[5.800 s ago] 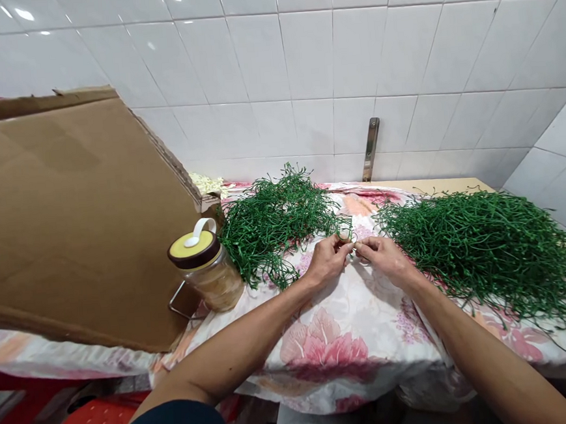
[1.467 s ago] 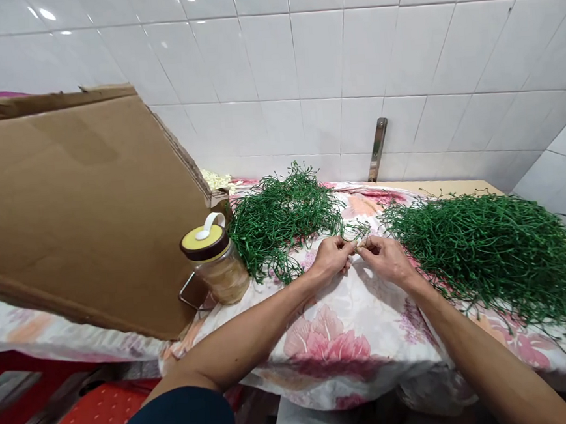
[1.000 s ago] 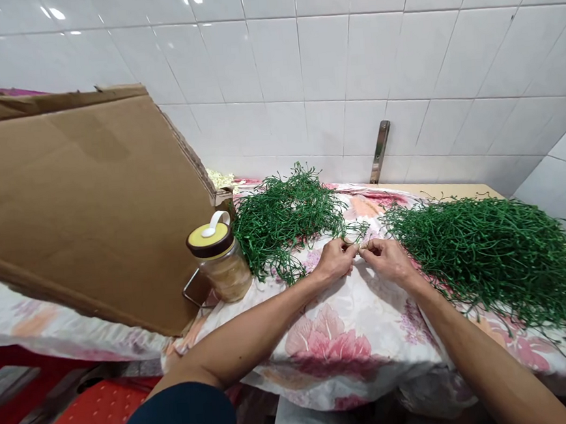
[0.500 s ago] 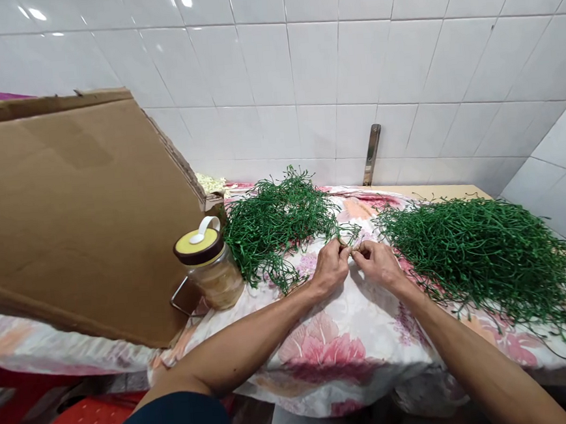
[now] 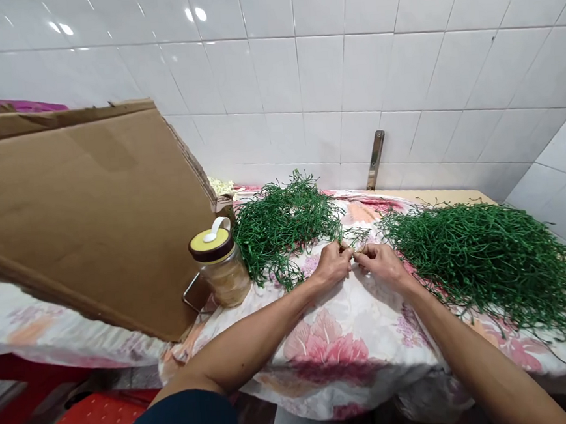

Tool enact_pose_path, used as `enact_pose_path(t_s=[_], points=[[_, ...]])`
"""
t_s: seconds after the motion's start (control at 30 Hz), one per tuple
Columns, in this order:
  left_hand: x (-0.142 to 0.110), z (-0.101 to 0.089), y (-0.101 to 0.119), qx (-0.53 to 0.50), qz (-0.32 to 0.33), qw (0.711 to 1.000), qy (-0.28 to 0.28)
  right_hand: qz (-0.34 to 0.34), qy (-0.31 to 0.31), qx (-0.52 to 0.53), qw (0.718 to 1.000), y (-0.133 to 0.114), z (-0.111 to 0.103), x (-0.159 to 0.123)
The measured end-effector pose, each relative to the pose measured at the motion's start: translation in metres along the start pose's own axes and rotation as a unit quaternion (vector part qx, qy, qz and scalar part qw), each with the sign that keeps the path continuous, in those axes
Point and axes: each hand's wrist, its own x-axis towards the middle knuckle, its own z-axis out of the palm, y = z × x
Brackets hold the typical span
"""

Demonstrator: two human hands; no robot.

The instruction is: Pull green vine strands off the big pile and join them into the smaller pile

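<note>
The left hand (image 5: 333, 265) and right hand (image 5: 382, 263) are curled nearly shut, their fingertips meeting to pinch a thin green sprig (image 5: 357, 237) above a floral cloth (image 5: 328, 358). The sprig's free end points to about one o'clock, though its fine long axis is hard to follow. A smaller heap of wiry green strands (image 5: 284, 230) lies at eleven o'clock, and a larger heap of wiry green strands (image 5: 483, 261) at three. A lidded glass jar (image 5: 221, 266) stands at nine o'clock. Both heaps remain full, and nothing shows how many strands are already worked.

The left hand (image 5: 333, 265) and right hand (image 5: 382, 265) pinch a green strand (image 5: 356, 235) between the smaller heap (image 5: 284, 228) and larger heap (image 5: 483, 261) on a flowered cloth (image 5: 353, 357).
</note>
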Motion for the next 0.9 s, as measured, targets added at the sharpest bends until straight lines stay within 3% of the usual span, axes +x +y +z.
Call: enact_pose_path(t_s=[0.13,0.27,0.37,0.47,0.67,0.9], points=[[-0.004,-0.003,-0.005,0.17,0.184,0.967,0.039,-0.051,0.03,-0.093,0.994,-0.006,-0.004,-0.003],[-0.007,-0.005,-0.003,0.205,0.227,0.95,0.057,0.022,0.067,0.004,0.997,-0.002,-0.004,0.001],[-0.002,-0.008,0.003,0.106,0.153,0.979,0.082,0.077,0.1,0.084,0.988,0.007,-0.008,0.007],[0.006,-0.012,0.006,-0.057,0.024,0.998,0.028,0.078,0.117,0.136,0.981,0.007,-0.014,0.01],[0.015,-0.019,0.004,-0.253,-0.086,0.96,-0.083,0.065,0.114,0.266,0.955,-0.002,-0.021,0.007],[0.016,-0.021,0.007,-0.353,-0.12,0.921,-0.109,0.078,0.07,0.29,0.951,0.0,-0.025,0.007]])
